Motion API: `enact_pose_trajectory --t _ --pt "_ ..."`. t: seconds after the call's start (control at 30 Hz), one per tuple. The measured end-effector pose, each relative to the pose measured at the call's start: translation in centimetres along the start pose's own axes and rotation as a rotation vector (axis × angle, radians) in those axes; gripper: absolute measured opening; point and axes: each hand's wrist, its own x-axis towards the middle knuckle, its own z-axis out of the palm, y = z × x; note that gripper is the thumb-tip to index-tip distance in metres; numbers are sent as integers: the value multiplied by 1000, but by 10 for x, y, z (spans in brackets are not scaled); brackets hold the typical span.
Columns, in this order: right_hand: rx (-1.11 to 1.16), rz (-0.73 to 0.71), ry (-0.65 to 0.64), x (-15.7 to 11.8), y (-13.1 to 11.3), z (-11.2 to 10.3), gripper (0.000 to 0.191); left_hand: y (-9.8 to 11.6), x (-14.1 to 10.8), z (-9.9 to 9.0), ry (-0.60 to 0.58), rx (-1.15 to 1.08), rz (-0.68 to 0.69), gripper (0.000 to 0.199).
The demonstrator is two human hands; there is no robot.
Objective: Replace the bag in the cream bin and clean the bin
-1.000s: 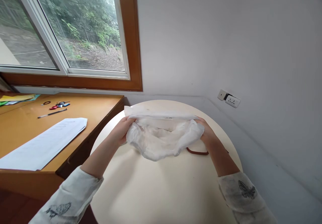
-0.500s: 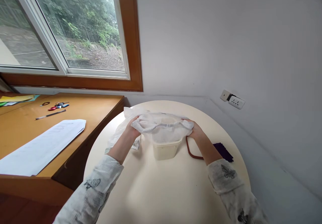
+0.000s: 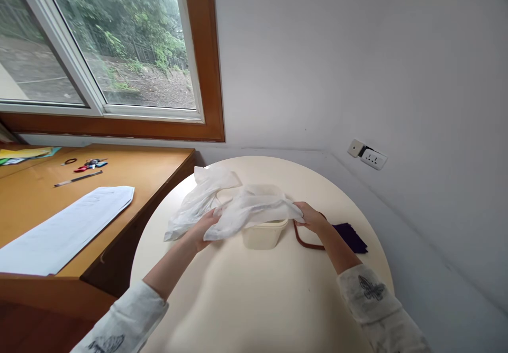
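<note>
A thin white plastic bag (image 3: 254,210) stretches across the top of a cream plastic container (image 3: 262,238) standing on the round table (image 3: 254,295). My left hand (image 3: 203,230) is closed on the bag's left edge, beside the container. On the other side, my right hand (image 3: 311,217) pinches the bag's right edge. The bag hides most of the container's opening; its front wall and part of the front rim show. Behind my left hand lies more crumpled white plastic (image 3: 194,207); I cannot tell whether it is a separate bag.
Right of the container lies a reddish-brown curved rim (image 3: 307,244), partly under my right arm, with a dark purple cloth (image 3: 351,238) beyond. On the wooden desk (image 3: 159,168) at left are paper sheets (image 3: 75,231), a pen (image 3: 78,178) and keys (image 3: 93,164).
My left hand has moved down and toward me, pulling its side of the bag lower. The bag's opening, spread wide before, now looks flattened across the container. My right hand has sunk slightly.
</note>
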Motion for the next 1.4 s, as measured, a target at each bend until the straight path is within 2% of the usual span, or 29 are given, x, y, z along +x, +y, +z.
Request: enact_pose_trajectory --t 0.1,0.2,0.27,0.4,0.47,0.53,0.6,0.67,0.73,0.77,0.83,0.9,1.0,1.1,1.2,1.27,1.4 --pt "-29 4 -11 -5 -3 3 16 1 -13 -2 -39 289 14 77" --pt "-57 -7 6 -10 -6 4 13 3 -19 -6 -24 574 167 90" --pt "-69 -17 30 -15 -11 2 24 5 -23 -9 2 701 280 88" --pt "-82 -63 134 -28 -26 -6 54 21 -38 -9 34 785 527 64" --pt "-75 -158 229 -35 -36 -9 57 31 -50 -4 -46 812 615 58" --pt "-82 -298 291 -44 -47 -7 51 39 -60 2 -164 908 639 65" --pt "-173 -407 240 -56 -59 -1 48 40 -66 9 -276 1028 640 75" --pt "-337 -427 99 -67 -68 8 53 36 -67 15 -335 1116 643 79" --pt "-489 -377 4 -75 -74 19 59 29 -64 21 -342 1153 670 73" --pt "-537 -340 -3 -77 -74 24 55 25 -63 23 -339 1153 690 65" --pt "-577 -284 55 -78 -73 34 37 16 -61 28 -337 1112 742 48" --pt "-556 -287 138 -77 -69 41 23 10 -60 31 -317 1022 808 35" --pt "-492 -377 200 -80 -66 47 26 4 -61 35 -230 906 935 25" --pt "-478 -472 224 -95 -68 51 29 1 -66 36 -141 908 1069 22" --pt "-530 -590 251 -114 -68 53 28 -3 -73 35 -118 970 1198 23" --pt "-571 -638 264 -125 -62 54 28 -9 -77 34 -149 1029 1251 23" --pt "-562 -620 254 -134 -40 54 28 -28 -79 33 -253 1115 1294 24"
